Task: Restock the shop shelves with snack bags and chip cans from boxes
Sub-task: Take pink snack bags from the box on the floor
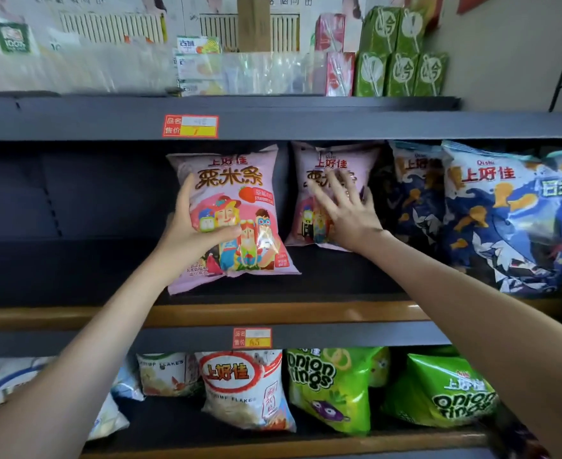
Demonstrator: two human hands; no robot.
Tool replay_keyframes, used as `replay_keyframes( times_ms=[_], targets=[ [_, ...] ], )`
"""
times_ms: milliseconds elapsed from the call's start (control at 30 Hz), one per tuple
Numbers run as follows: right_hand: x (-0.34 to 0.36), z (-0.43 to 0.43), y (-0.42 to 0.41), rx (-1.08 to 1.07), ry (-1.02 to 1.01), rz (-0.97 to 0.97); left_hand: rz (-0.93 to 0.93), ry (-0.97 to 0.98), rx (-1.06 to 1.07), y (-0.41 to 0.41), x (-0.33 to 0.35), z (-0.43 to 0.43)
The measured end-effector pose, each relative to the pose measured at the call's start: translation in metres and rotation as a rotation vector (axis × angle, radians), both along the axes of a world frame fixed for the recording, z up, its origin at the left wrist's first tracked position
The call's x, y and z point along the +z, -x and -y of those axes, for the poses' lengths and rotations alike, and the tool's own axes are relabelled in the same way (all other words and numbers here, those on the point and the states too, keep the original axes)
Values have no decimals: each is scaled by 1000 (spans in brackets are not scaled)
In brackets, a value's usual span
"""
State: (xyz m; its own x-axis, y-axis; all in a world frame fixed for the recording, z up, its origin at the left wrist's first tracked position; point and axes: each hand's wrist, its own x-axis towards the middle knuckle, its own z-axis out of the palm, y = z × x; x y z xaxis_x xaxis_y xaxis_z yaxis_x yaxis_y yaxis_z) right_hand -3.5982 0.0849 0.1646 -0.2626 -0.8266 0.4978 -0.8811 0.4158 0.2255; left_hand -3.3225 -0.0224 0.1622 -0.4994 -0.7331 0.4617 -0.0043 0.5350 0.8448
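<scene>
My left hand (191, 238) grips a pink strawberry snack bag (236, 193) by its left edge and holds it upright at the front of the middle shelf (273, 311). A second pink snack bag (331, 160) stands further back on the same shelf, to the right. My right hand (347, 210) lies flat against its front with the fingers spread, not closed around it. Blue snack bags (504, 220) stand to the right of the pink ones.
The middle shelf's left part (74, 253) is dark and holds nothing. Green and red cartons (402, 71) stand on the top shelf. White shrimp flake bags (246, 389) and green onion ring bags (332, 389) fill the lower shelf. Red price tags (190, 126) sit on the shelf edges.
</scene>
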Motion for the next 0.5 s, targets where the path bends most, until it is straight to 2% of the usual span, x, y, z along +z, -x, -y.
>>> replay_keyframes(
  times_ms=[133,300,500],
  targets=[
    [-4,15,13,-24,-144,-109,70,149,129,18,2,1],
    [-1,7,30,-58,-202,-203,99,150,153,30,6,3],
    [1,6,27,-75,-210,-209,107,127,151,41,5,0]
  ],
)
